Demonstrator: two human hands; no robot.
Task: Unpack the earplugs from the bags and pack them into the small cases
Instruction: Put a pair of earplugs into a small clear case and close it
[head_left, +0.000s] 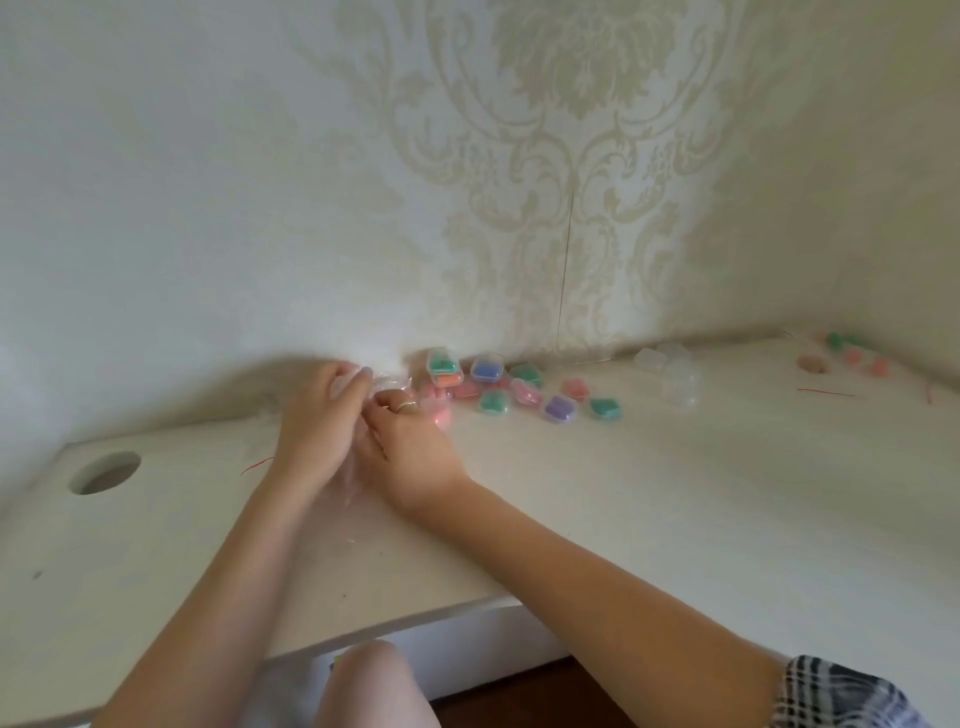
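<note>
Both hands meet over a clear plastic bag, and it's pretty blurry there. The left hand has its fingers curled in, pinching the bag's far edge, and the right hand, with a ring on one finger, is closed on the same bag from the other side. Something pink shows through the plastic just past the right hand's knuckles, too smeared to tell what exactly.

Just beyond and to the right of the right hand sits a loose cluster of small clear cases already filled, showing green, blue, orange, pink and purple inside. A couple are stacked near the wall, the rest lie flat and scattered. Further right there are a few empty clear cases, and way off to the far right some more green and pink bits.

All this is on a white desk with a round cable hole well to the left of the left hand. A thin red thread lies just beside the left wrist. The wall behind has cream damask wallpaper. A plaid sleeve shows on the right arm. No readable writing anywhere.
</note>
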